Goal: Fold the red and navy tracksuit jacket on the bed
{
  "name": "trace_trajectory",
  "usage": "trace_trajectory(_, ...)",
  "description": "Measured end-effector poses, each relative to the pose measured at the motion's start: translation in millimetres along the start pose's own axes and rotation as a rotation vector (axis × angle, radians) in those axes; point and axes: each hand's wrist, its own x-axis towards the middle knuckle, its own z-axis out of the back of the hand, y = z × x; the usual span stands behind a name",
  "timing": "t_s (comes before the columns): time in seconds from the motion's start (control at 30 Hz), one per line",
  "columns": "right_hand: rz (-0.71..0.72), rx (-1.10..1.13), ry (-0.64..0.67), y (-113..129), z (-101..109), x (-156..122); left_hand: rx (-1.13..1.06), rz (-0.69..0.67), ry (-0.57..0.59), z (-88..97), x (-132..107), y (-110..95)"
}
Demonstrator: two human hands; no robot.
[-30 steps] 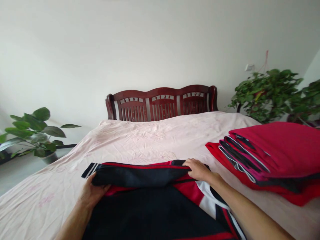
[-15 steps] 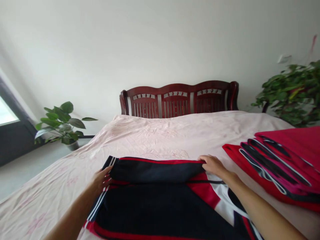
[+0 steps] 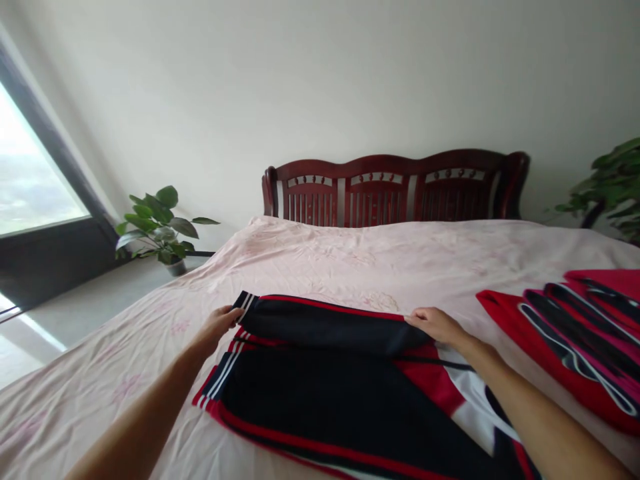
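Observation:
A navy, red and white track jacket (image 3: 340,393) lies folded flat on the bed before me, white stripes on its ribbed edges at the left. Along its far side runs a folded navy strip (image 3: 325,327) with red piping, which looks like a sleeve. My left hand (image 3: 223,322) is closed on the striped cuff (image 3: 246,304) at that strip's left end. With fingers pinched, my right hand (image 3: 433,325) grips the strip's far edge near its right end. My right forearm covers part of the jacket's white and red panels.
On the right is a stack of folded red, magenta and dark clothes (image 3: 580,340). A pink floral sheet (image 3: 320,257) covers the bed. Behind it stands a dark red wooden headboard (image 3: 375,187). Potted plants flank the bed, one at left (image 3: 165,230), another at right (image 3: 620,187).
My view has swung left. My left hand has shifted to the cuff at the strip's far left corner and closed on it. The right hand stays on the far edge.

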Motion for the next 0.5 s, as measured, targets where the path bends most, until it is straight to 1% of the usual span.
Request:
trace_trajectory(0.07, -0.041, -0.100, -0.001, -1.5, 1.0, -0.8, 0.085, -0.006, 0.015, -0.4, 0.8, 9.6)
trace_trajectory(0.13, -0.076, -0.202, -0.035, 1.1, 4.9, -4.0, 0.172, -0.001, 0.014, -0.1, -0.9, 15.3)
trace_trajectory(0.2, -0.109, -0.268, -0.104, 8.3, 9.9, -7.6, 0.243, -0.014, -0.046, -0.5, -5.3, 13.7)
trace_trajectory(0.23, -0.122, -0.291, -0.149, 13.8, 11.3, -9.1, 0.295, -0.067, -0.105, -2.1, -8.3, 10.3)
trace_trajectory(0.27, -0.127, -0.307, -0.192, 20.3, 11.2, -10.1, 0.353, -0.159, -0.162, -5.2, -11.4, 5.7)
trace_trajectory(0.3, -0.119, -0.316, -0.226, 27.6, 9.1, -10.8, 0.414, -0.286, -0.196, -10.2, -14.5, 0.7)
trace_trajectory(0.33, -0.100, -0.323, -0.253, 35.1, 4.7, -11.3, 0.471, -0.436, -0.196, -17.1, -17.0, -3.9)
trace_trajectory(0.37, -0.063, -0.326, -0.268, 41.9, -1.8, -11.8, 0.523, -0.584, -0.163, -25.8, -18.8, -7.2)
trace_trajectory(0.4, -0.010, -0.323, -0.263, 47.1, -9.7, -12.6, 0.566, -0.698, -0.102, -35.6, -19.6, -8.6)
trace_trajectory(0.43, 0.047, -0.317, -0.240, 49.7, -18.2, -13.9, 0.605, -0.755, -0.029, -46.0, -19.2, -7.6)
trace_trajectory(0.47, 0.090, -0.314, -0.203, 49.3, -26.4, -15.6, 0.655, -0.771, 0.027, -56.1, -17.7, -4.5)
trace_trajectory(0.5, 0.104, -0.322, -0.164, 45.6, -33.3, -17.6, 0.715, -0.756, 0.053, -65.3, -15.3, 0.3)
